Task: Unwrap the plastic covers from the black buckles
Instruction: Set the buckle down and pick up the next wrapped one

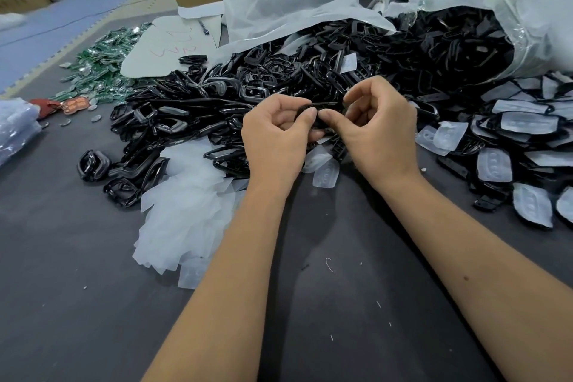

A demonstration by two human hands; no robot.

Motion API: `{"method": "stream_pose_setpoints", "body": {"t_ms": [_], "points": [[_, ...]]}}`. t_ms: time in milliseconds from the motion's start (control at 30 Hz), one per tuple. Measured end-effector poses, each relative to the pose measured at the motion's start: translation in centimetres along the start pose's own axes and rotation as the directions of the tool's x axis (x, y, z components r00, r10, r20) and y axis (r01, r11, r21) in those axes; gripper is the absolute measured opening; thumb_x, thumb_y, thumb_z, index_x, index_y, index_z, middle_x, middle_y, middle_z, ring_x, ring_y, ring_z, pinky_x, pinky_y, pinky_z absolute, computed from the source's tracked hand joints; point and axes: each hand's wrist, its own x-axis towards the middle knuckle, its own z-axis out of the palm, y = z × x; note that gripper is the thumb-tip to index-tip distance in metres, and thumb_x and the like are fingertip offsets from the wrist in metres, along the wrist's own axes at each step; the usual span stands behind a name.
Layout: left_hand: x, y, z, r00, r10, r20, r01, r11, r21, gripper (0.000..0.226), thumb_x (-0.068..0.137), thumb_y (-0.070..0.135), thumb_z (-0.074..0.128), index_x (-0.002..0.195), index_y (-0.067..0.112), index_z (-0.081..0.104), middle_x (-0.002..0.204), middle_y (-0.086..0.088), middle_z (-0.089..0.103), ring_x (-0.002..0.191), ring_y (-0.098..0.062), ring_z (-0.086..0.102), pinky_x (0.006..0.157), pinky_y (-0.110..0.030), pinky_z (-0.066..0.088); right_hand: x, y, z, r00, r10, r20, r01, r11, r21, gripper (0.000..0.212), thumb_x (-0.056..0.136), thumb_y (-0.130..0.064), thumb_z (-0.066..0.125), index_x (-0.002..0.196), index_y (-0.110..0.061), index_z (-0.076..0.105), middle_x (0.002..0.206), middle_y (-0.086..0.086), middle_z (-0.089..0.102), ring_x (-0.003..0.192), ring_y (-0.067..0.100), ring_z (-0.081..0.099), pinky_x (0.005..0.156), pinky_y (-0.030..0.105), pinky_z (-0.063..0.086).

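Both hands met above the middle of the worktop (93, 304), the left hand (273, 133) and the right hand (376, 130) each pinched on one end of a single black buckle (325, 105) held between them. The thumbs and forefingers pressed close together at the buckle's near edge, and the other fingers curled in loosely. Whether a plastic cover remained on this buckle could not be told, since the fingers hid most of it.

By my judgement the step in hand was the peeling of this one piece: the next move called for a nail to catch the film's edge and draw it off while the other hand held firm.

Both forearms reached in from the near edge, wrists bent slightly inward. Behind the hands lay the heap of buckles (217, 93); covered pieces (527, 133) sat toward the right edge, and shed covers (186, 205) lay left of the forearms.
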Motion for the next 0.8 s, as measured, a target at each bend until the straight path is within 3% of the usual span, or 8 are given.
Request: {"method": "stream_pose_setpoints", "body": {"t_ms": [67,133,300,467,567,700,800], "points": [[0.17,0.01,-0.32,1.000,-0.008,0.014,0.009,0.998,-0.057,0.012,0.090,-0.004,0.072,0.089,0.008,0.073,0.071,-0.007,0.074,0.062,-0.024,0.074,0.065,-0.032,0.062,0.16,0.15,-0.05,0.996,0.066,0.056,-0.067,0.997,0.033,0.032,0.081,-0.040,0.088,0.093,-0.018,0.068,0.072,-0.005,0.069,0.060,0.004,0.060,0.062,0.022,0.048],[0.24,0.10,-0.58,0.999,-0.015,0.043,0.019,0.995,-0.095,0.014,0.090,-0.005,0.072,0.088,0.009,0.073,0.071,-0.006,0.074,0.064,-0.023,0.074,0.065,-0.029,0.061,0.33,0.24,-0.02,0.982,0.106,0.154,-0.130,0.980,0.154,0.021,0.086,-0.033,0.085,0.086,-0.019,0.070,0.069,-0.002,0.071,0.054,0.008,0.061,0.056,0.028,0.048],[0.24,0.24,-0.79,0.995,0.003,0.102,0.006,0.996,-0.086,0.015,0.086,-0.009,0.071,0.089,0.006,0.074,0.083,-0.009,0.075,0.071,-0.018,0.074,0.067,-0.028,0.061,0.45,0.52,0.02,0.974,0.140,0.176,-0.185,0.943,0.276,0.022,0.086,-0.020,0.086,0.082,-0.007,0.069,0.063,0.005,0.070,0.044,0.016,0.060,0.040,0.026,0.045],[0.27,0.39,-0.82,0.994,-0.015,0.111,0.029,0.992,-0.120,0.017,0.086,-0.010,0.072,0.095,0.005,0.074,0.085,-0.009,0.076,0.076,-0.019,0.075,0.069,-0.027,0.060,0.37,0.39,-0.10,0.971,0.157,0.180,-0.209,0.922,0.326,0.024,0.089,-0.021,0.084,0.086,-0.003,0.069,0.061,0.003,0.069,0.043,0.014,0.058,0.038,0.025,0.044],[0.20,0.33,-0.70,0.997,-0.029,0.079,0.038,0.991,-0.126,0.017,0.087,-0.010,0.071,0.092,0.006,0.073,0.079,-0.007,0.075,0.075,-0.020,0.075,0.068,-0.026,0.060,0.38,0.36,-0.16,0.940,0.189,0.284,-0.289,0.883,0.370,0.026,0.093,-0.020,0.079,0.087,0.002,0.067,0.062,0.003,0.066,0.049,0.012,0.057,0.041,0.025,0.045],[0.26,0.40,-0.71,0.997,-0.052,0.063,0.061,0.988,-0.142,0.013,0.094,-0.004,0.068,0.087,0.006,0.072,0.075,-0.005,0.071,0.076,-0.019,0.073,0.070,-0.029,0.061,0.47,0.18,-0.21,0.911,0.178,0.371,-0.311,0.888,0.339,0.024,0.093,-0.016,0.078,0.075,-0.009,0.064,0.060,-0.003,0.065,0.052,0.009,0.057,0.046,0.023,0.046],[0.31,0.50,-0.71,0.993,-0.097,0.064,0.106,0.983,-0.149,0.017,0.099,0.000,0.062,0.084,0.003,0.070,0.082,-0.013,0.068,0.079,-0.021,0.073,0.072,-0.032,0.062,0.48,0.21,-0.40,0.903,0.170,0.394,-0.323,0.874,0.363,0.014,0.093,-0.013,0.077,0.082,-0.010,0.068,0.062,-0.007,0.066,0.055,0.007,0.057,0.048,0.021,0.046]]}}
